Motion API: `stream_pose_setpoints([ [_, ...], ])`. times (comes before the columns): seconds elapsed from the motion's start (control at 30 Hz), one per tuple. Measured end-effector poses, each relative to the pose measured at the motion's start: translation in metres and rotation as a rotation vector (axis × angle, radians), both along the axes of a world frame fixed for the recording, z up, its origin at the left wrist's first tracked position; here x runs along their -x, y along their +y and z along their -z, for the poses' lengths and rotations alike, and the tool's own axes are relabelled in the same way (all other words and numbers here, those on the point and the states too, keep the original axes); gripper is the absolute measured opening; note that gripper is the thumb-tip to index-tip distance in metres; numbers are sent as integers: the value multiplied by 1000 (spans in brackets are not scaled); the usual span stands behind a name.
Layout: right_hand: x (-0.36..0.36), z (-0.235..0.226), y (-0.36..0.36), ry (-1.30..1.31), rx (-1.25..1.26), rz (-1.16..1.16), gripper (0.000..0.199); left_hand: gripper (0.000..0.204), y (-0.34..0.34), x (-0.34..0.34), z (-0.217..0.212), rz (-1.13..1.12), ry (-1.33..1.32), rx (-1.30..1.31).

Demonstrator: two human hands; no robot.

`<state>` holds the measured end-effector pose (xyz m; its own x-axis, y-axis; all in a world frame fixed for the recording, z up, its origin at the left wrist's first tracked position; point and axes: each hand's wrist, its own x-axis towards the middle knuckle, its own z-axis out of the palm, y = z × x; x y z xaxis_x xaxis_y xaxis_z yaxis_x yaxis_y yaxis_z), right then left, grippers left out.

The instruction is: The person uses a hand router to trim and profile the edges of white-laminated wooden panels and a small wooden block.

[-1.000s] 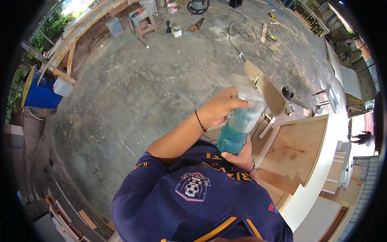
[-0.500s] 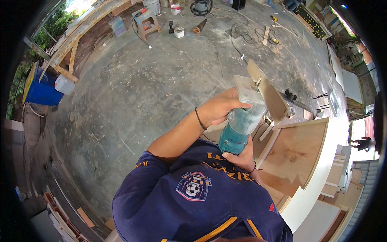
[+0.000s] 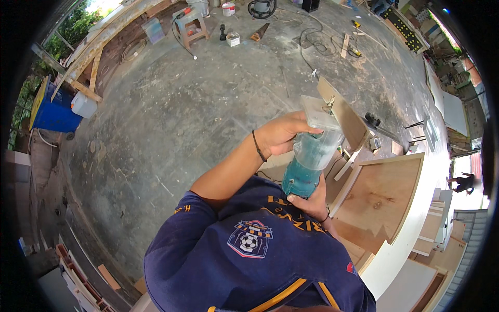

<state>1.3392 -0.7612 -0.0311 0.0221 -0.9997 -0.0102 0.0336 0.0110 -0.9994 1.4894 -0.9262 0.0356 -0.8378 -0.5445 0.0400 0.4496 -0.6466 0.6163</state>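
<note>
A teal trim router (image 3: 300,178) with a clear base (image 3: 318,115) is held up in front of my chest, base uppermost. My left hand (image 3: 282,136) is closed around the clear housing near the base. Lower down, my right hand (image 3: 314,202) grips the teal motor body, its thumb across the end. Close beside the base stands a thin, light brown board (image 3: 344,115), tilted, with a small metal part showing between the two. Whether the board touches the base I cannot make out.
To the right stands a wooden cabinet frame (image 3: 382,195) with a pale edge. Ahead on the concrete floor lie a handsaw (image 3: 259,33), cables (image 3: 319,44) and a small white box (image 3: 233,39). A blue bin (image 3: 56,110) stands at the left; a person (image 3: 462,182) is far right.
The view has shifted slightly. The board has tipped a little against the router base, its lower end now slightly higher and further left. Both hands keep their hold.
</note>
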Motion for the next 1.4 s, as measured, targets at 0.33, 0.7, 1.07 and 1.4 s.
stream_pose_setpoints([
  [0.33,-1,-2,1,-31,-72,-15,95,44,-5,1,6,45,56,-41],
  [0.7,0,0,3,15,-63,-12,95,45,-6,3,10,53,56,-63],
  [1.07,-3,1,3,22,-49,9,94,49,-9,1,16,54,39,-93],
  [1.4,-4,-2,3,8,-48,16,88,47,-10,5,20,51,32,-125],
])
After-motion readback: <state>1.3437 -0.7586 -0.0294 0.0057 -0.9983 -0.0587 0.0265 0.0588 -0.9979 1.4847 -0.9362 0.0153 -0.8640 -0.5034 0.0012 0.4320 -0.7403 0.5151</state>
